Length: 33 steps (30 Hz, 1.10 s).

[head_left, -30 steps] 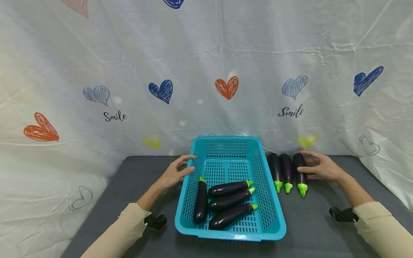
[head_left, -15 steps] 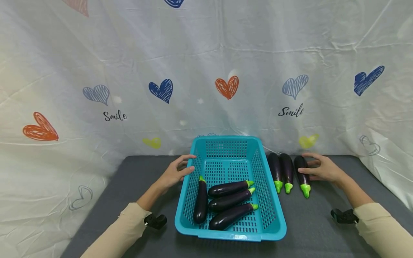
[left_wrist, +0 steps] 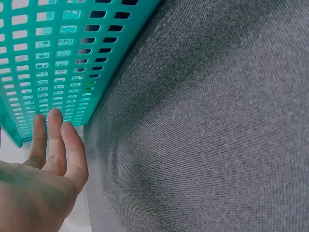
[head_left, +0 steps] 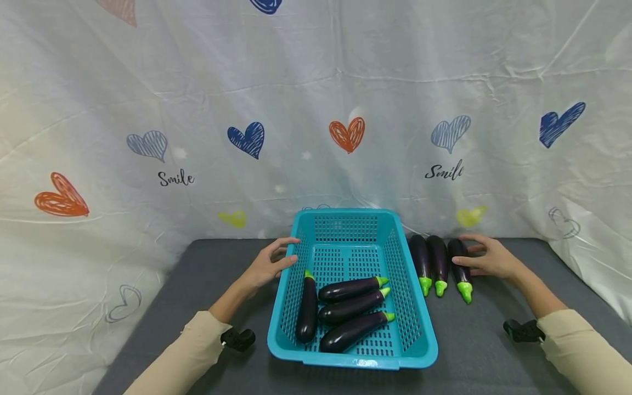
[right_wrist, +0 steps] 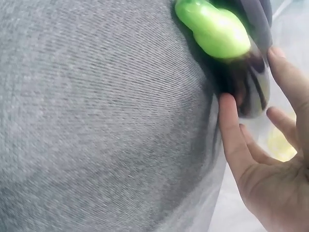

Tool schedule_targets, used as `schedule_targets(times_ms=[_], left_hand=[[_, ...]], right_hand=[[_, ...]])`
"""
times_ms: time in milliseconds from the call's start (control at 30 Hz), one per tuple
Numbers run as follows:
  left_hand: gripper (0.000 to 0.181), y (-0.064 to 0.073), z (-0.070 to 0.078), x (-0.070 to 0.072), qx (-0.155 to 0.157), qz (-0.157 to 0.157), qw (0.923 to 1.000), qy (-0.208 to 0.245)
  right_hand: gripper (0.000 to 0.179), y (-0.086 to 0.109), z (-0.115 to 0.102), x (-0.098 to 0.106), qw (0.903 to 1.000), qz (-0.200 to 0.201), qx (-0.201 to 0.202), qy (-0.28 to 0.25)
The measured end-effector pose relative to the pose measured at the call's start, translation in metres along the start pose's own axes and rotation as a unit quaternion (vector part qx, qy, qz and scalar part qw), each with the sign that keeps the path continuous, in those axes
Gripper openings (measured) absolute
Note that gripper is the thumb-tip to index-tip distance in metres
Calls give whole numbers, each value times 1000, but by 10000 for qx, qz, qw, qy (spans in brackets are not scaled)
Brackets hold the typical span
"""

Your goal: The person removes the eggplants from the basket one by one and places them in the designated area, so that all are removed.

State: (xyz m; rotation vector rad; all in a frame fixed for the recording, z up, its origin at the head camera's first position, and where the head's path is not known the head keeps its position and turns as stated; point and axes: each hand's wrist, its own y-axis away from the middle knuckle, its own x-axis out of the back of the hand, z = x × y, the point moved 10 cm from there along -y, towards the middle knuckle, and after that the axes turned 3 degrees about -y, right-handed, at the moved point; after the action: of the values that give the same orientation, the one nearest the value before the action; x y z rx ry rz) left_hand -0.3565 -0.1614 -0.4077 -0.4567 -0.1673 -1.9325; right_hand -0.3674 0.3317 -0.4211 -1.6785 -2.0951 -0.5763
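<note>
In the head view a turquoise plastic basket (head_left: 424, 343) with perforated walls holds several dark eggplants (head_left: 353, 307) with green stems. My left hand (head_left: 266, 264) rests at its left rim, with index finger and thumb over the edge. In the left wrist view the other fingers (left_wrist: 56, 140) lie fairly straight beside the outer wall. Right of the basket three eggplants lie in a row, stems toward me. My right hand (head_left: 491, 258) grips the rightmost eggplant (head_left: 461, 271), thumb on top. Its green stem (right_wrist: 219, 31) shows in the right wrist view.
A dark grey cloth (head_left: 474, 351) covers the table. The two other eggplants of the row (head_left: 439, 263) lie between the gripped one and the basket's right wall. Behind hangs a white curtain (head_left: 296, 55) printed with hearts.
My right hand and the rightmost eggplant shift slightly right, widening the gap to its neighbour, then come slightly back left. My left hand and the basket stay in place.
</note>
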Motion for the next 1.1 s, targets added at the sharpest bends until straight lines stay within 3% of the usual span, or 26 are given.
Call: schedule_targets(times_ms=[267, 633, 867, 1100], left_hand=[[48, 0, -2, -1, 32, -5, 10000, 4], [47, 0, 1, 1, 14, 53, 10000, -38], [45, 1, 5, 2, -121, 147, 9997, -127], [43, 1, 6, 3, -282, 295, 9990, -194]], right_hand=[[87, -1, -10, 16, 9991, 344, 25, 253], [63, 3, -44, 27, 9915, 1026, 795, -78], [48, 4, -76, 17, 9822, 1194, 1383, -424], [36, 3, -106, -2, 9726, 1004, 1921, -841]])
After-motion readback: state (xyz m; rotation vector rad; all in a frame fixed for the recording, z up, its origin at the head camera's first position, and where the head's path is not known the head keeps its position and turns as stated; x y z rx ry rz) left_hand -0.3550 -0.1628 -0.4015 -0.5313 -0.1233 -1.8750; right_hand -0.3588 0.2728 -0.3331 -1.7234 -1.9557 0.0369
